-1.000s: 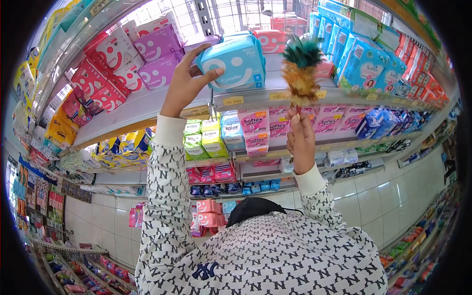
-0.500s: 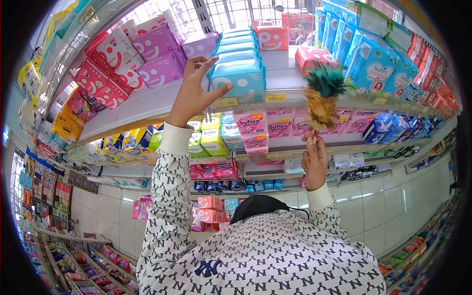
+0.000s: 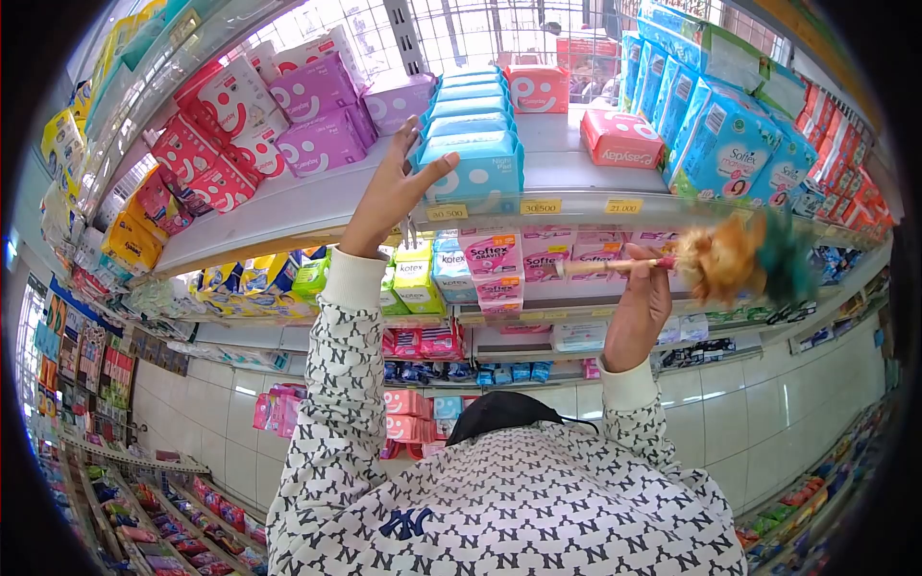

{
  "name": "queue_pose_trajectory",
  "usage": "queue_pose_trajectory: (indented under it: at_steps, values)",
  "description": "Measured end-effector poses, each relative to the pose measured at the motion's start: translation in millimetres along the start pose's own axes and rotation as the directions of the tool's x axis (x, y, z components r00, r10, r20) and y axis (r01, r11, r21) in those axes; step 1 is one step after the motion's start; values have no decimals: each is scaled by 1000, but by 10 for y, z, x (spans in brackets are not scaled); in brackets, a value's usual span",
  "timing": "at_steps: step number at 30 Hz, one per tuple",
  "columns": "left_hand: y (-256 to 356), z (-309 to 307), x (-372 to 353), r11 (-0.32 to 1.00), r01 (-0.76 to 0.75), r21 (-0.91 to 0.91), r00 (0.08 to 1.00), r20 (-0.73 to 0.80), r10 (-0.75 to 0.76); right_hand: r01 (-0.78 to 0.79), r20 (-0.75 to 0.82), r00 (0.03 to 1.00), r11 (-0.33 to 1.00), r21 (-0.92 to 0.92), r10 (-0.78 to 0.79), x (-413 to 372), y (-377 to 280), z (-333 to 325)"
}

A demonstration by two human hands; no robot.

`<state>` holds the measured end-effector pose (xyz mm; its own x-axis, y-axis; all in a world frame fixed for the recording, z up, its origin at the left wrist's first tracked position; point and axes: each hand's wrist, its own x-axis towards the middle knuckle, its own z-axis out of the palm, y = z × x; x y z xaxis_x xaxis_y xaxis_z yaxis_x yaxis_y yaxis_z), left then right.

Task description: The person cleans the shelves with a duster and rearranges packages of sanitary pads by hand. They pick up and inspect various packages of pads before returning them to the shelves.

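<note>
My left hand (image 3: 392,192) is at the front left corner of a row of light-blue night pad packs (image 3: 473,165) on the upper shelf. Its thumb lies over the face of the front pack and the fingers stretch up along the row's left side, spread apart. In my right hand (image 3: 639,312) is a feather duster (image 3: 735,259), held by its thin pale handle below the shelf edge. The duster lies almost level, its brown and green feathers blurred and pointing right.
Purple packs (image 3: 322,144) stand left of the blue row. A red pack (image 3: 621,139) and blue Softex packs (image 3: 735,144) sit to the right. Price tags line the shelf edge (image 3: 576,205). Pink Softex packs (image 3: 492,257) and green Kotex packs (image 3: 414,278) fill the shelf below.
The duster has swung from upright to nearly level, its feathers now to the right, and my right hand has shifted slightly right. My left hand has moved onto the blue row's left side.
</note>
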<state>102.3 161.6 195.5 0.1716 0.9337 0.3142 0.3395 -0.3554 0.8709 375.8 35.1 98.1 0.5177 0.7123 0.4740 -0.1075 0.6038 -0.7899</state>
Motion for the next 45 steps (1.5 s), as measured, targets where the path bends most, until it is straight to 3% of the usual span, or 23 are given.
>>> queue_pose_trajectory:
  at_steps: [3, 9, 11, 13, 15, 17, 18, 19, 20, 21, 23, 24, 25, 27, 29, 30, 31, 33, 37, 42, 43, 44, 45]
  values:
    - [-24, -64, -100, 994, -95, -56, 990, -113, 88, -110, 51, 993, 980, 163, 103, -24, 134, -91]
    - [257, -290, -891, 951, -257, -174, 960, -155, 231, -80, -274, 959, 997, -21, 71, -330, 433, -616]
    - [18, -389, -1195, 932, -243, -268, 964, 41, 264, -147, -418, 900, 989, -20, 125, -496, 684, -1014]
    - [-365, -437, -1507, 904, -121, -410, 894, 352, 279, -376, -547, 709, 895, 240, 445, -728, 1020, -1481]
    - [-597, -253, -1802, 858, 284, -427, 806, 591, 27, -631, -207, 580, 595, 497, 788, -1380, 1865, -2722]
    - [-1094, 8, -2082, 853, 498, -159, 682, 680, -271, -751, 193, 369, 169, 638, 909, -2103, 2286, -3359]
    - [-1352, 141, -2226, 808, 589, 17, 600, 660, -452, -935, -203, 283, 317, 158, 937, -2427, 2355, -3178]
    - [-1649, 264, -2401, 730, 655, 194, 504, 608, -613, -923, -551, 333, 145, -356, 766, -2770, 2421, -3003]
    - [-2026, 357, -2661, 818, 499, 284, 591, 579, -562, -820, -600, 287, -133, -557, 747, -3279, 2437, -3077]
    - [-2403, 425, -2960, 874, 322, 364, 666, 569, -483, -696, -575, 106, -352, -626, 812, -3933, 2576, -3194]
    - [-3112, 597, -3501, 806, 487, 336, 590, 554, -588, -384, -568, -217, -605, -698, 794, -5321, 2755, -3182]
    - [-3413, 674, -3759, 754, 574, 320, 545, 537, -643, -417, -459, -192, -495, -762, 868, -5691, 2382, -2855]
    - [-3664, 744, -3966, 791, 467, 395, 568, 552, -610, -440, -336, -170, -376, -815, 926, -5809, 1999, -2428]
    - [-4192, 935, -4321, 820, 227, 525, 606, 583, -541, -240, -493, -259, -550, -800, 831, -5566, 1724, -1862]
    - [-4958, 1086, -4632, 795, 252, 552, 568, 581, -583, -178, -510, -313, -577, -797, 801, -5946, 1787, -1981]
    - [-5339, 1170, -4661, 789, 109, 605, 541, 629, -558, -144, -520, -341, -590, -795, 783, -6152, 1778, -2045]
    - [-5704, 1279, -4729, 735, 108, 670, 539, 581, -609, -147, -529, -375, -612, -777, 761, -6327, 1663, -2070]
    - [-6231, 1549, -4705, 550, -175, 817, 581, 536, -613, -148, -536, -425, -640, -754, 730, -6531, 1488, -2091]
    - [-7005, 1995, -4636, 384, -300, 873, 534, 487, -691, -147, -568, -446, -682, -716, 692, -6667, 1406, -2138]
    - [-6826, 2189, -4774, 390, -331, 859, 607, 510, -609, -135, -546, -439, -653, -745, 714, -6754, 1359, -2212]
    - [-6801, 2173, -4924, 389, -330, 860, 711, 497, -497, -151, -540, -432, -649, -746, 722, -6705, 1358, -2233]
    - [-6531, 2134, -4926, 468, -289, 835, 640, 532, -554, -171, -535, -416, -641, -749, 736, -6646, 1349, -2270]
    - [-6339, 2098, -5045, 517, -242, 821, 681, 523, -512, -190, -530, -394, -631, -752, 751, -6590, 1335, -2284]
